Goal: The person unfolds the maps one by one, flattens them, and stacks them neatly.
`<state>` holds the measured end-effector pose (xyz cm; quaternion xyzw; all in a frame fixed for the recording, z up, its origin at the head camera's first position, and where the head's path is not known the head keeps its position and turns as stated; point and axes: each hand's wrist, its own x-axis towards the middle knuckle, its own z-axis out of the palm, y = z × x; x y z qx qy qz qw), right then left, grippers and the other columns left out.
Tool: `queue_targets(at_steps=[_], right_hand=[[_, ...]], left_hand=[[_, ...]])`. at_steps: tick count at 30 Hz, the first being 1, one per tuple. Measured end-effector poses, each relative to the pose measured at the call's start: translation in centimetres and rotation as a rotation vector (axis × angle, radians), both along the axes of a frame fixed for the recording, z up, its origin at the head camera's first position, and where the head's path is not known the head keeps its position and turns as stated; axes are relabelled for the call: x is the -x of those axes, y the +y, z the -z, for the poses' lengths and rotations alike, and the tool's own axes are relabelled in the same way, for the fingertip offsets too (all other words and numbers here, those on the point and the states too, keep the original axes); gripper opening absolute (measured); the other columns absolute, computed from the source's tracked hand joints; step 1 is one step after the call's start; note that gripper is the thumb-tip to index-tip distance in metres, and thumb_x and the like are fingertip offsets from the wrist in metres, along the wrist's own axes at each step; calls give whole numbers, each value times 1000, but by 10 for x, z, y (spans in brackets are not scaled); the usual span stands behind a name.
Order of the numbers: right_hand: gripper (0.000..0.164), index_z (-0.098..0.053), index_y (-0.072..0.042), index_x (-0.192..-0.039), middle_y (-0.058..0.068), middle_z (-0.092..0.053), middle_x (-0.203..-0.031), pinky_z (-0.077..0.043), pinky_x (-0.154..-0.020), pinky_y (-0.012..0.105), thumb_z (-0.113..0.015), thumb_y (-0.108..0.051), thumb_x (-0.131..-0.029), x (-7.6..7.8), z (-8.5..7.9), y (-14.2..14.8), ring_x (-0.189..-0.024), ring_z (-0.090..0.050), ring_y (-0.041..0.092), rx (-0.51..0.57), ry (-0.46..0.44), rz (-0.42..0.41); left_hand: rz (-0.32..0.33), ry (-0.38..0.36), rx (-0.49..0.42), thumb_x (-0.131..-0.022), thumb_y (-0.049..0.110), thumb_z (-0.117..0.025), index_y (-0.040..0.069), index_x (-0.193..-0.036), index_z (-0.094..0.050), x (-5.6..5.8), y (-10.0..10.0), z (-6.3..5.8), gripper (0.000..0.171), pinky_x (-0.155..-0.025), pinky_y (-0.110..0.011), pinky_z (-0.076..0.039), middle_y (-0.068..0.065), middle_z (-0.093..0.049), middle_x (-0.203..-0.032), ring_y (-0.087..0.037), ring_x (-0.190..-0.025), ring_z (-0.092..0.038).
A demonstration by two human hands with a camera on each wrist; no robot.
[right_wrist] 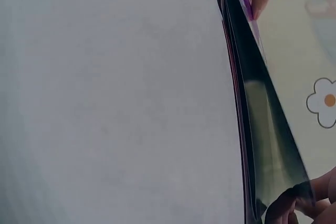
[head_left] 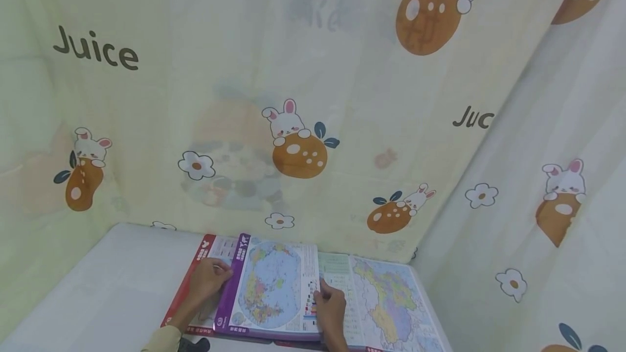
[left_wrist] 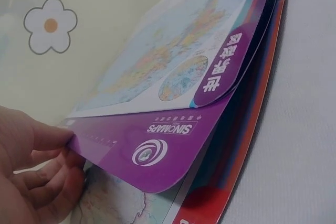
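A world map (head_left: 271,287) with a purple left border lies raised over an opened red-bordered map (head_left: 391,308). My left hand (head_left: 207,278) pinches the purple edge between thumb and fingers. In the left wrist view, that purple corner (left_wrist: 152,161) stands lifted off the map below, with the left hand (left_wrist: 34,166) at its edge. My right hand (head_left: 332,306) pinches the world map's right edge. From the right wrist view, the lower edges of the sheets (right_wrist: 262,124) show, with the right hand (right_wrist: 299,205) at the lower right corner.
The maps are on a white table (head_left: 122,270). A cream curtain (head_left: 195,69) printed with rabbits, fruit and flowers hangs behind the table and along both sides. A small dark object (head_left: 194,345) shows by the left wrist.
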<state>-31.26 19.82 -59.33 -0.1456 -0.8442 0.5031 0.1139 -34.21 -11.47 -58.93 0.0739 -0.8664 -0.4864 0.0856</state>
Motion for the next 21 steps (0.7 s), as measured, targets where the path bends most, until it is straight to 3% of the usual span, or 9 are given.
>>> queue_targets(at_steps=[4,10,21], right_hand=[[47,-65,-4,-147,22,-76,-129,-59,-89,35,-70,-5,-100,1,-1,7,-100,-73,23,115,-43,-40],[53,-62,-5,-150,16,-76,-107,-52,-71,22,-72,-7,-98,3,0,17,-85,-66,16,188,-48,-107],[53,-66,-5,-147,9,-71,-95,-45,-69,23,-73,-4,-94,5,2,17,-84,-61,18,188,-62,-46]], left_hand=[[-1,-16,-1,-92,12,-82,0,-93,-78,0,1,0,13,-58,-29,-48,-8,-74,-78,-17,-65,-64],[1,-5,11,-92,11,-82,-1,-93,-78,-1,0,-2,12,-59,-29,-47,-9,-74,-78,-17,-66,-64],[-9,6,10,-90,9,-83,-2,-92,-79,1,0,2,12,-56,-27,-46,-8,-74,-73,-16,-62,-63]])
